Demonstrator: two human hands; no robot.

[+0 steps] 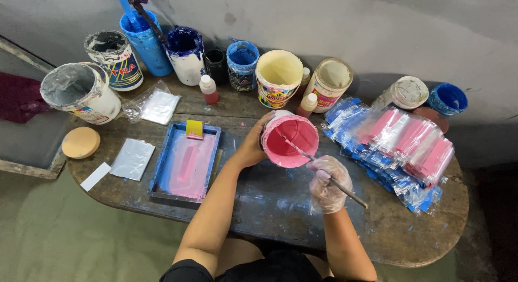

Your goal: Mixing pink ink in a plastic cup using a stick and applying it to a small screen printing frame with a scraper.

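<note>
I worked at a worn wooden table (377, 233) smeared with blue paint, pushed against a grey wall, with paint tubs ranged along its far edge from ten to two o'clock. My bare left hand (253, 144) was clamped round the side of a tilted tub of pink paint (290, 140) at the table's centre, while my right hand (328, 184), in a clear plastic glove, was closed on a thin stirring stick (324, 173) dipped into it. The stick's tip was lost in the paint, and my body was cut off at six o'clock.
</note>
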